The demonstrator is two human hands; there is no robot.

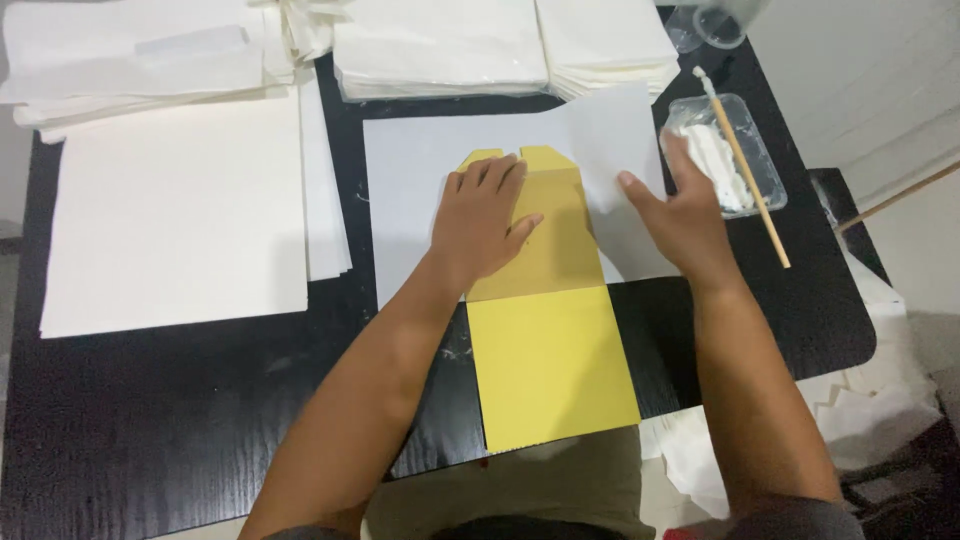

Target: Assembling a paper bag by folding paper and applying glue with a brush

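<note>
The left hand [482, 225] lies flat, fingers open, on the yellow card [545, 330], which rests on the white sheet [420, 170] at the middle of the table [150, 420]. The right hand [680, 215] pinches the sheet's folded edge. The fold may go crooked if the card slides. I count one card, one stick [745, 165], one tray [765, 160].

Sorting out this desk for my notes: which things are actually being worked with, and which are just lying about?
In use:
left hand pressing the yellow card template
right hand folding the white paper sheet

Lying about:
paper stacks
large white sheets
glue tray
wooden stick
plastic cup
</note>
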